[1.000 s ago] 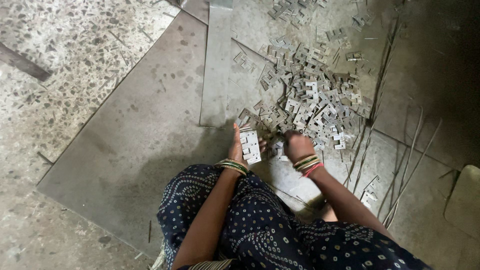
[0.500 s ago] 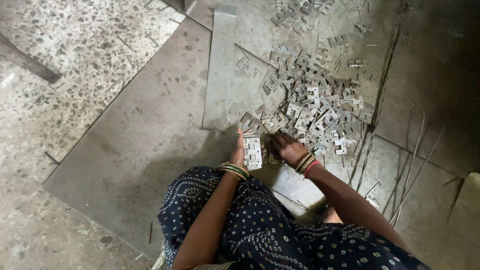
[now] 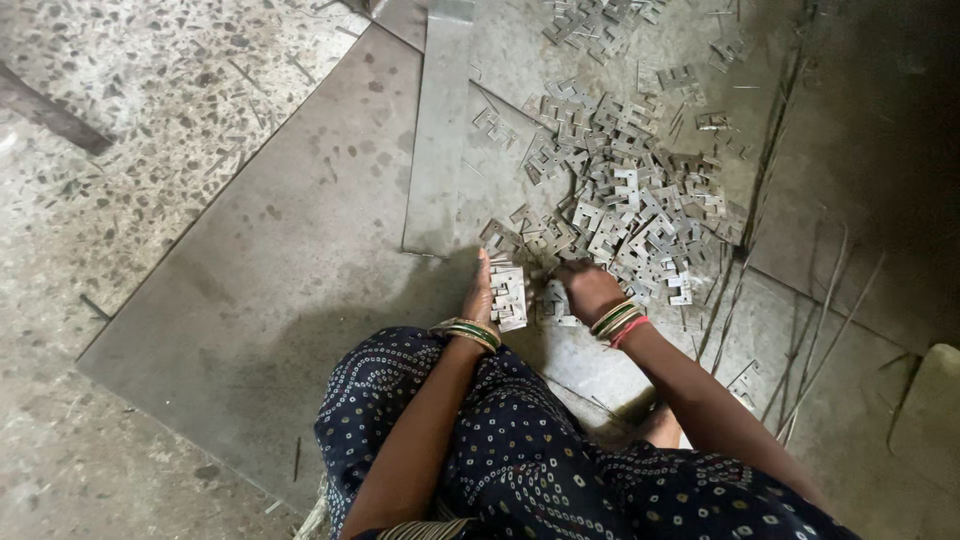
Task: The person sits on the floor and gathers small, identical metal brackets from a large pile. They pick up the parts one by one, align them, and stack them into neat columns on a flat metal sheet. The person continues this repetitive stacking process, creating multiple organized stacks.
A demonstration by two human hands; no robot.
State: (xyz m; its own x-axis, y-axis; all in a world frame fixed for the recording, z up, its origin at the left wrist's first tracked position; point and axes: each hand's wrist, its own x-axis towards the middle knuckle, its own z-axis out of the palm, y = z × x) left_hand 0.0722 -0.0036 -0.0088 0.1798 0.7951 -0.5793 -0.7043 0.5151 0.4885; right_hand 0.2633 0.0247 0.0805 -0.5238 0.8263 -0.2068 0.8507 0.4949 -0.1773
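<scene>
So my left hand point(image 3: 481, 292) has the neat stack of little stamped metal plates point(image 3: 509, 295) gripped upright on the floor, same as a second ago, fingers wrapped snug around its far side. My right hand point(image 3: 588, 290) has slid a bit left along the near edge of the loose pile of plates point(image 3: 630, 200) and now sits knuckles-up just beside the stack, fingers curled under so I honestly can't tell if they've pinched anything. Looks like another plate or two is about to join the stack, with most of the pile still spread over the steel sheet point(image 3: 300, 270).
</scene>
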